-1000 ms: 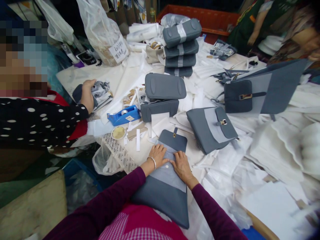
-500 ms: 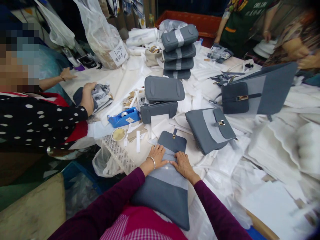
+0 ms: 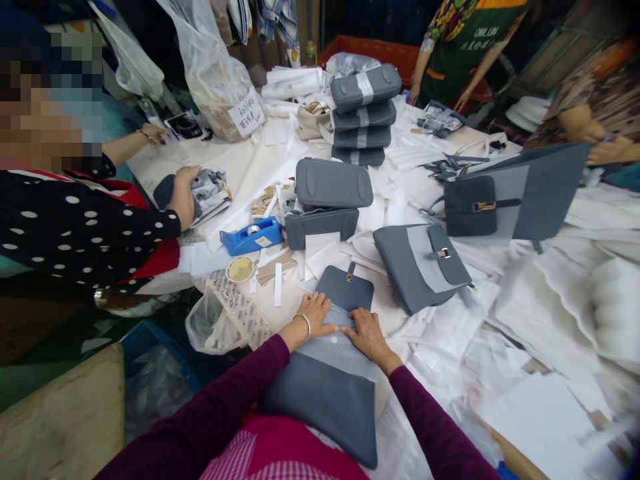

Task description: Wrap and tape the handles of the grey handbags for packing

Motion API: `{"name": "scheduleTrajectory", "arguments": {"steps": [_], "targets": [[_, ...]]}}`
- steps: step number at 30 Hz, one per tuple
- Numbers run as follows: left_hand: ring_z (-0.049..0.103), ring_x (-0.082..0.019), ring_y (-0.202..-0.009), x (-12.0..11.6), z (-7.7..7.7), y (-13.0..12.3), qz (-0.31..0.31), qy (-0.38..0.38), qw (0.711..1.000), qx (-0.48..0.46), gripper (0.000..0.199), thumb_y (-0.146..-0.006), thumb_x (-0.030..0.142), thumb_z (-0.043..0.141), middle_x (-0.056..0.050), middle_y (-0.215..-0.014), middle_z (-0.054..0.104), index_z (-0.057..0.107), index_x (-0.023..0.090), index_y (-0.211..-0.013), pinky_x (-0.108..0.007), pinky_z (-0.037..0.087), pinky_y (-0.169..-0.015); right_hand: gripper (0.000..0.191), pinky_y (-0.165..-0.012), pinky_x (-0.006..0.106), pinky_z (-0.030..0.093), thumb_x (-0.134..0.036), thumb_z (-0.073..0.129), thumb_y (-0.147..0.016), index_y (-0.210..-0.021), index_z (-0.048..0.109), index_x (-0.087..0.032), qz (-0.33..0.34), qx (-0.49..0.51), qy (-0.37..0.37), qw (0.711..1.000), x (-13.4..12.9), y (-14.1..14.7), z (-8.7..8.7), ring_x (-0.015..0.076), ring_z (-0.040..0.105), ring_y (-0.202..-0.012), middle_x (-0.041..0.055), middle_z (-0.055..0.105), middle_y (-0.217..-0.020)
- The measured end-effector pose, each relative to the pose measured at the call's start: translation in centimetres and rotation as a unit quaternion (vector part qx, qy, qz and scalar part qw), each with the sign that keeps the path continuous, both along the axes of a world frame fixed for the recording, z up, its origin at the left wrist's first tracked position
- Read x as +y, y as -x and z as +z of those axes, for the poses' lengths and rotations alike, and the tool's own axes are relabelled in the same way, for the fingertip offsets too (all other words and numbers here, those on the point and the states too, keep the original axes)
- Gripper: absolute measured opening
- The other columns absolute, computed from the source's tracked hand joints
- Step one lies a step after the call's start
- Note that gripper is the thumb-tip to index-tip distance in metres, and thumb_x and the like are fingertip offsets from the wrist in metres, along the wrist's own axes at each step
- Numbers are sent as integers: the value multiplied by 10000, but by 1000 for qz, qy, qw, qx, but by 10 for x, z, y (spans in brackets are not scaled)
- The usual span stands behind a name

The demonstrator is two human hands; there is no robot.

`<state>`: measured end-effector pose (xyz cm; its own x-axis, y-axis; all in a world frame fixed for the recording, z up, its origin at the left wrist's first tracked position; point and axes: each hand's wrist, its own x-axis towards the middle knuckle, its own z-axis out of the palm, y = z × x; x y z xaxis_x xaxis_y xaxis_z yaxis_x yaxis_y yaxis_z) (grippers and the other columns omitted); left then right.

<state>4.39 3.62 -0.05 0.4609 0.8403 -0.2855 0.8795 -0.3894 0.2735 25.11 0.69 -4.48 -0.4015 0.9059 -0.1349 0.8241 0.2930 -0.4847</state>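
Observation:
A grey bag (image 3: pixel 325 393) lies flat against my body, its flap with a gold clasp (image 3: pixel 349 288) pointing away from me. A pale translucent sheet (image 3: pixel 336 351) covers its middle. My left hand (image 3: pixel 311 317) rests on the sheet's left side, fingers spread and flat. On the right side my right hand (image 3: pixel 371 335) presses down with fingers stretched out. Both thumbs point inward and nearly meet. Right of the flap stands another grey bag with a metal clasp (image 3: pixel 423 267).
A blue tape dispenser (image 3: pixel 253 236) and a round tin (image 3: pixel 240 269) sit left of the flap. Grey bags (image 3: pixel 365 90) are stacked farther back. A larger grey bag (image 3: pixel 545 193) stands at right. One co-worker's hand (image 3: pixel 186 183) is at left; others stand behind the table.
My view has shifted slightly, and my hands stay pressed on the bag in much the same place. The left co-worker's far hand has moved beside the dark item; the back co-worker's arms have shifted.

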Motion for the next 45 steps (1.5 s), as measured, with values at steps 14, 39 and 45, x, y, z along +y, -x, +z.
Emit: {"name": "scheduleTrajectory", "arguments": {"steps": [14, 39, 45], "targets": [[450, -309, -1035, -2, 0, 4, 8, 7, 1000, -28, 545, -750, 654, 590, -104, -1023, 560, 534, 178, -1009, -437, 338, -884, 302, -791, 326, 410, -483, 444, -925, -999, 508, -198, -16, 29, 27, 999, -5, -4, 6, 201, 588, -832, 41, 636, -902], [463, -222, -1069, -15, -5, 5, -137, -8, 988, -70, 301, -949, 243, 425, -82, -1164, 580, 544, 246, -1226, -374, 349, -954, 227, -831, 329, 392, -271, 308, -992, -1031, 523, -208, 25, -30, 9, 999, -7, -3, -5, 195, 542, -891, 62, 572, -1013], [382, -299, -1248, -29, -4, 13, -159, -13, 984, -81, 711, -796, 720, 459, -111, -1381, 452, 438, 296, -1367, -475, 231, -1077, 281, -910, 395, 369, -342, 390, -965, -1177, 529, -220, 30, -44, 20, 998, -15, -13, -1, 251, 481, -1055, 97, 544, -1124]]}}
